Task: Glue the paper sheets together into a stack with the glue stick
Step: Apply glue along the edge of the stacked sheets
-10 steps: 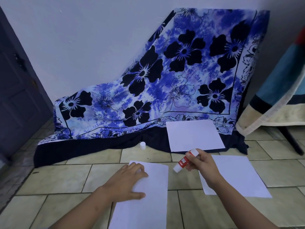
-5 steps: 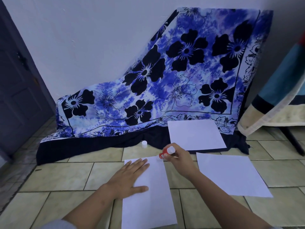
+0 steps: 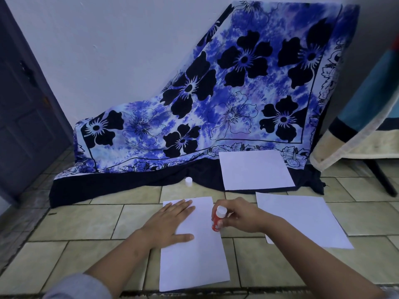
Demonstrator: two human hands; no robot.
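The left hand (image 3: 170, 225) lies flat, fingers straight, pinning the white rectangular paper sheet (image 3: 194, 262) — likely against sliding — while the right hand (image 3: 241, 216) grips the red plastic glue stick (image 3: 216, 222), tip down at that sheet's right edge.

A room in a home was indicated. A floor of beige ceramic tiles (image 3: 90, 221) was seen across the lower frame, met by a plain painted wall (image 3: 108, 50) in the upper left. A dark panelled door (image 3: 23, 108) was seen at the left edge, a blue floral cloth (image 3: 237, 93) was draped at centre, and a striped blanket (image 3: 362, 108) was hung over furniture at the right edge
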